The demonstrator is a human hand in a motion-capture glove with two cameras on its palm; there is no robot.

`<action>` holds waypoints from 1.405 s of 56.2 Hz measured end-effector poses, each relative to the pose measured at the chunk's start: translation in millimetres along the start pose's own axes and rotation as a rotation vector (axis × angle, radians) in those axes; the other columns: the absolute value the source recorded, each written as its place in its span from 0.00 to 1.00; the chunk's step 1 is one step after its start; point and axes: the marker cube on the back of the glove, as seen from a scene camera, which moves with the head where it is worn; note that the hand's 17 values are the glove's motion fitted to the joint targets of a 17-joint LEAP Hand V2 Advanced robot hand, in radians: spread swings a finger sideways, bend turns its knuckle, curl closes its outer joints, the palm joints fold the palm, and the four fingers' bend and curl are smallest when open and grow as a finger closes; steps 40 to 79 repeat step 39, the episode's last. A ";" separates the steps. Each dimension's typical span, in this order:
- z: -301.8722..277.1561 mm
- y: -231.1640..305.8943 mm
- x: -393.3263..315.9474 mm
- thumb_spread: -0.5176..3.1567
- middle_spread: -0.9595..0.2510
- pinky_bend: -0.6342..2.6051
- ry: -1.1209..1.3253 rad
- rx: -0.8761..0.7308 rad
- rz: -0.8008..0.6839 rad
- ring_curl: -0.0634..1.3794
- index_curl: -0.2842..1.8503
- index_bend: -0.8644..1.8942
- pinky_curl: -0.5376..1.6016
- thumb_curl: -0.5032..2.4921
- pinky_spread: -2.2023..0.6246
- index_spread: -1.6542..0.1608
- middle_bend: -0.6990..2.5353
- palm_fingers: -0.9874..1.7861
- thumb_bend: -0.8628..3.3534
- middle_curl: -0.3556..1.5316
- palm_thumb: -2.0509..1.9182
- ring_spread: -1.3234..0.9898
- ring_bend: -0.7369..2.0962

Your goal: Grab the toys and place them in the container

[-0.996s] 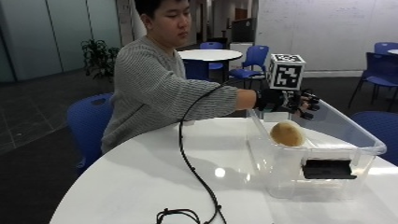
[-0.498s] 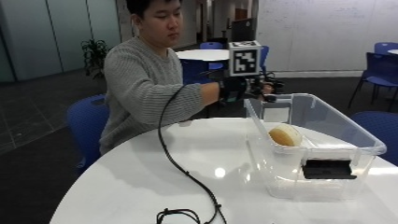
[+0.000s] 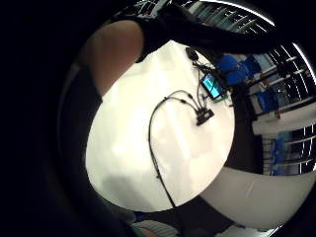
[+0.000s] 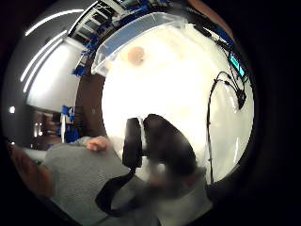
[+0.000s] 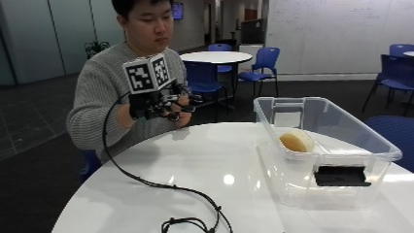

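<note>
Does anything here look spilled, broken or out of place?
Nothing stands out. The clear bin sits upright on the table with a round tan toy inside, and the gloved right hand is raised above the table edge.

No text, label, brand or number can be read. The whiteboard (image 5: 336, 34) at the upper right of the outside view carries faint writing, too small to make out.

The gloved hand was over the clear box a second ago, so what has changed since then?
The gloved right hand has drawn back from over the container, across the table to in front of the person's chest, and holds nothing. The round tan toy stayed inside the container, which has not moved.
</note>
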 end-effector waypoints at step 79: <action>110.6 184.6 -52.8 0.52 0.65 0.41 -0.144 -0.018 0.178 0.30 0.27 0.38 0.39 0.24 0.80 0.70 0.27 0.35 0.20 0.36 0.51 0.52 0.33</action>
